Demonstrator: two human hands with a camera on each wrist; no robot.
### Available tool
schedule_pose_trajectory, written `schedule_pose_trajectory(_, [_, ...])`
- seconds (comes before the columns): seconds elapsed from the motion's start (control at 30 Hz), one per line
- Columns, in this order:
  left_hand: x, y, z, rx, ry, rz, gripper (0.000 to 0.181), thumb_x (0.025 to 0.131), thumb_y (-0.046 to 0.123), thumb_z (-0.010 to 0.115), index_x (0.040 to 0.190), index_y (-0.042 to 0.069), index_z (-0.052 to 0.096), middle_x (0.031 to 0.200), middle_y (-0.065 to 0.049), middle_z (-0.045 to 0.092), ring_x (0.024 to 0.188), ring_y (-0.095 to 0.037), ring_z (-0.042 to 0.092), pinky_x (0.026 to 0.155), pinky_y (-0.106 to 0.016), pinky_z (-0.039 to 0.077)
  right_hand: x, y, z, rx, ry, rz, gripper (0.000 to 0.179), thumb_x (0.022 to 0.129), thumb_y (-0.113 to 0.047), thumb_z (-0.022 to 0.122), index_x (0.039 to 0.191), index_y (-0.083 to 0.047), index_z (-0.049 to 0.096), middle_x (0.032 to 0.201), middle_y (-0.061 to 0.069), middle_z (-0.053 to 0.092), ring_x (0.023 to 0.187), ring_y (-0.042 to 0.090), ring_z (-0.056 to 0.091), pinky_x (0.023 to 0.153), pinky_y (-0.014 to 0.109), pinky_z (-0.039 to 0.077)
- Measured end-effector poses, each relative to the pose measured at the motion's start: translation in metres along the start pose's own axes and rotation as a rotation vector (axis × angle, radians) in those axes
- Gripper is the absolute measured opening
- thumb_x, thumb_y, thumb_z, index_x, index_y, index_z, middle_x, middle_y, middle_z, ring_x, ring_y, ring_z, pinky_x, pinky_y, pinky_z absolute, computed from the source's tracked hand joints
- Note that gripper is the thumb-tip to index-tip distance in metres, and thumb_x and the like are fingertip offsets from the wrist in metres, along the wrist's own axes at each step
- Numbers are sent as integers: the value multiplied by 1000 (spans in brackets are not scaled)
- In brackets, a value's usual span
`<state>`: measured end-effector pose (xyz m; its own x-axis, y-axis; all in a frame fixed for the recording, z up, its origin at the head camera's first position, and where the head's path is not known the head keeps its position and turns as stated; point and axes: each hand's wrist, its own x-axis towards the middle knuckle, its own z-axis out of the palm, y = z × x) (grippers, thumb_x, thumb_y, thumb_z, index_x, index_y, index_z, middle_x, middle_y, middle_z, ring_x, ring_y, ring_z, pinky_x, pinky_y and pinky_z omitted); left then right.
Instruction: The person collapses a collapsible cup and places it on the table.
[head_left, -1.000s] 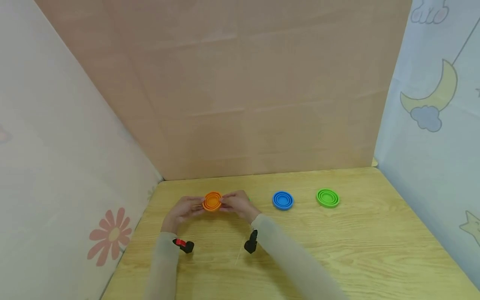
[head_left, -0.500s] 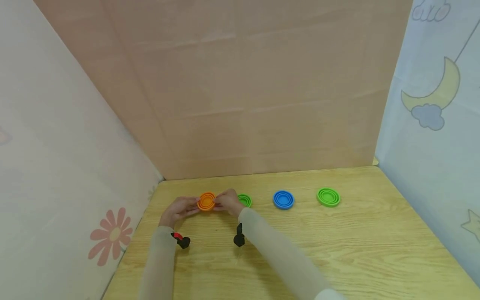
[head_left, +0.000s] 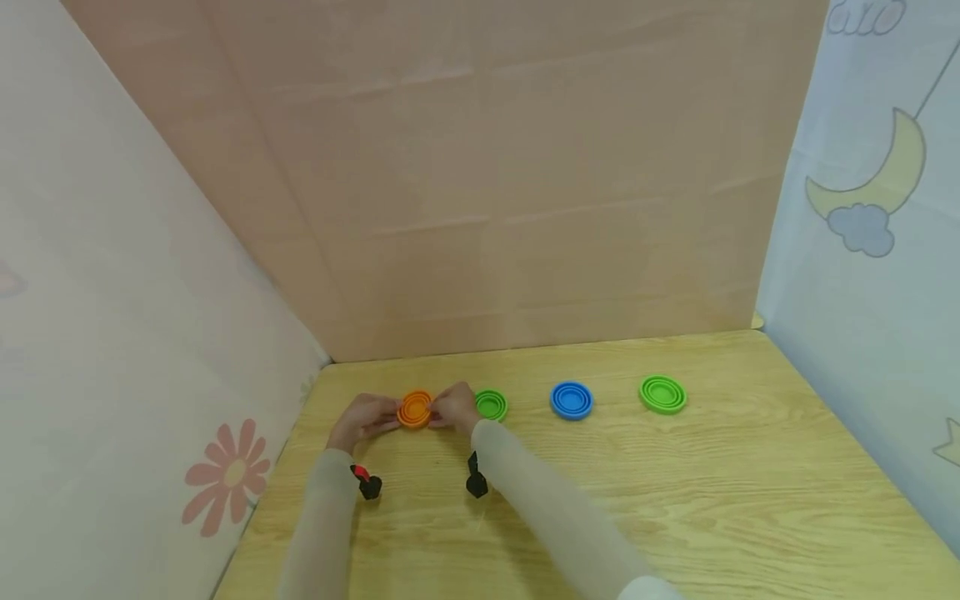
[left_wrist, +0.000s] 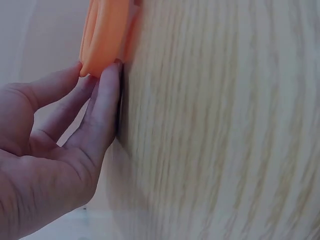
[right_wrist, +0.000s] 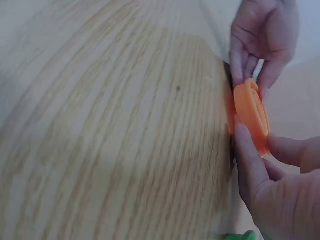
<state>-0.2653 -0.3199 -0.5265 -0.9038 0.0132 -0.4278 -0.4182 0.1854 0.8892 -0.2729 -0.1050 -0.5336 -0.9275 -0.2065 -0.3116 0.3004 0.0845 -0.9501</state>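
Note:
An orange collapsible cup [head_left: 415, 409], folded flat into rings, is held between both hands toward the left of the table. My left hand [head_left: 363, 418] pinches its left rim, thumb on top and fingers below, as the left wrist view shows with the cup [left_wrist: 106, 37] edge-on. On the opposite side my right hand [head_left: 456, 408] pinches the rim the same way. In the right wrist view the cup [right_wrist: 252, 115] is close over the wood, both hands at its ends. Just right of my right hand lies a green collapsed cup [head_left: 491, 406], partly covered by the wrist.
A blue collapsed cup [head_left: 572, 401] and another green one [head_left: 663, 394] lie farther right, in a row along the back of the wooden table [head_left: 720, 483]. A beige panel [head_left: 480, 208] rises behind, with patterned walls left and right.
Both hands have shifted left with the orange cup, then lowered slightly toward the table. The green cup beside my right hand, mostly hidden before, now shows.

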Motion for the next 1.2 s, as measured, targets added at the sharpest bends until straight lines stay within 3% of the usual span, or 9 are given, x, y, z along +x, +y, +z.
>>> schedule_pose_trajectory(0.2, [-2, 7, 8, 45, 43, 20, 40, 104, 9, 65, 138, -12, 61, 132, -25, 71, 91, -14, 76, 90, -34, 67, 1, -1, -1, -88, 47, -53, 17, 95, 5, 70, 109, 12, 75, 99, 24, 78, 85, 33, 80, 72, 36, 69])
schedule_pose_trajectory(0.43, [-4, 11, 15, 133, 95, 33, 36, 105, 9, 64, 134, -12, 64, 138, -30, 66, 92, -14, 76, 91, -36, 67, 0, -3, -1, -126, 65, -55, 15, 95, 3, 71, 108, 10, 76, 95, 24, 78, 82, 33, 80, 71, 37, 69])
schedule_pose_trajectory(0.7, [1, 10, 18, 259, 165, 52, 29, 103, 11, 67, 124, -9, 73, 130, -26, 71, 83, -9, 72, 79, -28, 67, 2, -1, -1, -150, 61, -30, 14, 96, 2, 69, 105, 9, 77, 95, 23, 79, 82, 31, 80, 71, 34, 69])
schedule_pose_trajectory(0.93, [4, 9, 20, 322, 204, 61, 25, 101, 10, 67, 118, -7, 76, 127, -26, 73, 77, -7, 69, 71, -22, 65, 1, -4, -2, -166, 52, -11, 15, 96, 1, 65, 94, 10, 77, 90, 23, 78, 68, 21, 75, 68, 31, 68])
schedule_pose_trajectory(1.1, [1, 8, 22, 308, 219, 56, 27, 103, 11, 64, 120, -6, 75, 117, -22, 76, 76, -9, 68, 72, -25, 65, -3, -4, -4, -185, 58, -12, 26, 94, -1, 65, 69, -5, 63, 83, 18, 77, 65, 18, 73, 67, 29, 67])
schedule_pose_trajectory(1.2, [-4, 8, 21, 305, 228, 65, 30, 104, 12, 61, 123, -8, 73, 110, -19, 75, 77, -13, 69, 75, -30, 67, -8, -6, -9, -153, 47, -20, 31, 94, -1, 66, 66, -11, 54, 81, 16, 76, 73, 26, 77, 72, 34, 69])
